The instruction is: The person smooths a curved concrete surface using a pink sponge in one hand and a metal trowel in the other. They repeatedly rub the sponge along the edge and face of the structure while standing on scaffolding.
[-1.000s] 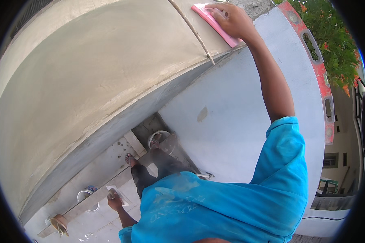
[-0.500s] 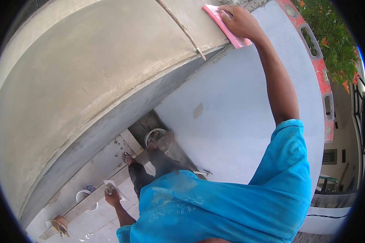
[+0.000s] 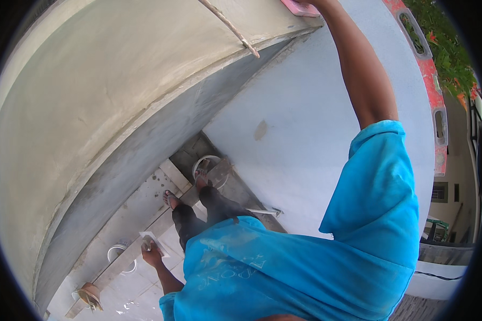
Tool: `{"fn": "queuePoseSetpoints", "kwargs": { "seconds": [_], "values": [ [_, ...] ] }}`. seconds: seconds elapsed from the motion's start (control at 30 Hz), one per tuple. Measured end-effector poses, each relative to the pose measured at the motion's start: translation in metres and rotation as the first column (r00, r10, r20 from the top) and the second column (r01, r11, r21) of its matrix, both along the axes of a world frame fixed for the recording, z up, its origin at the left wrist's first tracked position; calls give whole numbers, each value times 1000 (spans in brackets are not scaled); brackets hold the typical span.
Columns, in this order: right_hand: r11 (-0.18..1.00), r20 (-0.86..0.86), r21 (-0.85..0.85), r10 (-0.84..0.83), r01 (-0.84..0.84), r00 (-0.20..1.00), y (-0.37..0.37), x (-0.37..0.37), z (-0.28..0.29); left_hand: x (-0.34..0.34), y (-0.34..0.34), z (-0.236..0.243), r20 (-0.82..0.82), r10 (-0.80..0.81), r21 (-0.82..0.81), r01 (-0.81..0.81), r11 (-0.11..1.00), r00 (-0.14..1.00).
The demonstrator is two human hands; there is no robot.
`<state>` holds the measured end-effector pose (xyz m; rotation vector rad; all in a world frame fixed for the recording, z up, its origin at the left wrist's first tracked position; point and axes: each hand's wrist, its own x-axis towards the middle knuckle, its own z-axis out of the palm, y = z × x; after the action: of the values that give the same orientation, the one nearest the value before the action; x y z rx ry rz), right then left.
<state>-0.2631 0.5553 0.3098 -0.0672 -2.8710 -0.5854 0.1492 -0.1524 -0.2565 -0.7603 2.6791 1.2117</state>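
High up at the top edge, my right hand (image 3: 317, 3) is closed on a pink plastering float (image 3: 304, 9). Its face lies against the beige plastered surface (image 3: 123, 96), close to that surface's lower edge. The frame cuts off much of the hand and float. Down by my side, my left hand (image 3: 152, 255) grips a flat, pale trowel (image 3: 162, 246), away from the wall.
I stand on a narrow plank (image 3: 110, 274) above a tiled floor. Below are a white bucket (image 3: 114, 253), another bucket (image 3: 202, 160) near my feet and a brown container (image 3: 89, 293). A thin stick (image 3: 231, 27) juts over the plaster; a red level (image 3: 427, 80) edges the pale wall (image 3: 289, 139).
My right hand and the float have moved up, partly out of the frame. My left hand still holds the trowel low; the whole view has shifted slightly.
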Motion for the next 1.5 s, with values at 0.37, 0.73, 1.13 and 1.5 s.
{"fn": "queuePoseSetpoints", "kwargs": {
  "seconds": [0.37,0.73,1.13,1.5],
  "values": [
    [958,-55,-276,61,-74,997,-66,173,17,-4,-19,-9,-69,-39,-118,31,993,997],
    [906,-172,-332,217,-264,961,-57,56,-2,-21,-21,42,250,11,-14,-7,1000,968],
    [67,-167,-986,-440,-153,882,-76,265,-7,-41,-15,22,3,-23,-29,23,999,1000],
    [100,-223,-974,-550,-201,805,-29,217,-45,-43,-36,6,102,-121,-251,143,957,987]
  ]
}}
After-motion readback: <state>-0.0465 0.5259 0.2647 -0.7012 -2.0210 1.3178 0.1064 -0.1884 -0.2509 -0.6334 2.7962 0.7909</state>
